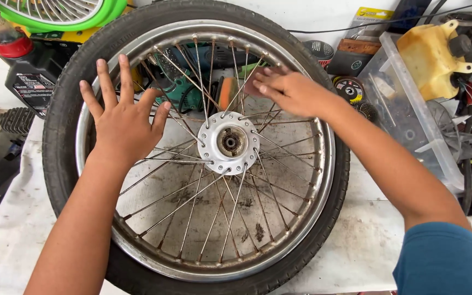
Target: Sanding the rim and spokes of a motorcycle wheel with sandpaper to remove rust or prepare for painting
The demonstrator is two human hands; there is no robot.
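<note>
while one spoked wheel [203,147] lies flat on a stained white cloth [356,246], two bare hands rest on it.
the wheel has a black tyre, a rusty silver rim, thin wire spokes and a round silver hub [229,142] at its middle. the left hand [124,117] lies on the spokes left of the hub, fingers spread wide. the right hand [290,90] presses a small pad [253,82] against the spokes above and right of the hub, fingers flat on it.
</note>
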